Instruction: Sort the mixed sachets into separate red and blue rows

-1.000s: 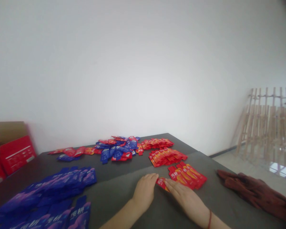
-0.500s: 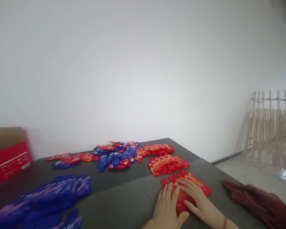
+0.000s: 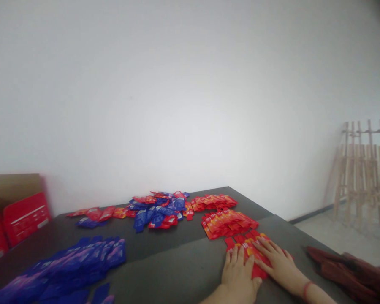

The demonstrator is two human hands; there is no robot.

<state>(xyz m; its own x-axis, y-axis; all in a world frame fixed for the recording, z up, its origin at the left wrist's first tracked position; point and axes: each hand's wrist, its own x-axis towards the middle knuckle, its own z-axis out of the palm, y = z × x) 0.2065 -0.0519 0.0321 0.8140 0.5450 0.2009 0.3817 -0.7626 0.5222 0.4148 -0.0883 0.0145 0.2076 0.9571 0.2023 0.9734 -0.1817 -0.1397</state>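
My left hand (image 3: 240,270) lies flat with its fingers spread over the near pile of red packets (image 3: 247,245). Beside it, my right hand (image 3: 277,262) rests on the right part of the same pile, fingers stretched out and a thin red band round the wrist. The packets are flat, red and orange, and overlap; the hands cover much of them. Just behind lies a second fanned pile of red packets (image 3: 228,223), and beyond that a third red pile (image 3: 213,202).
A mixed heap of blue and red packets (image 3: 160,210) lies near the wall. Rows of blue packets (image 3: 79,261) spread at the left. Red cardboard boxes (image 3: 27,219) stand far left. Dark red cloth (image 3: 351,270) lies at the right edge; wooden frames (image 3: 362,177) lean beyond.
The view has shifted slightly, so everything sits a little further right and lower. Both hands stay on the near red pile, and the right hand's fingers have spread a bit more.
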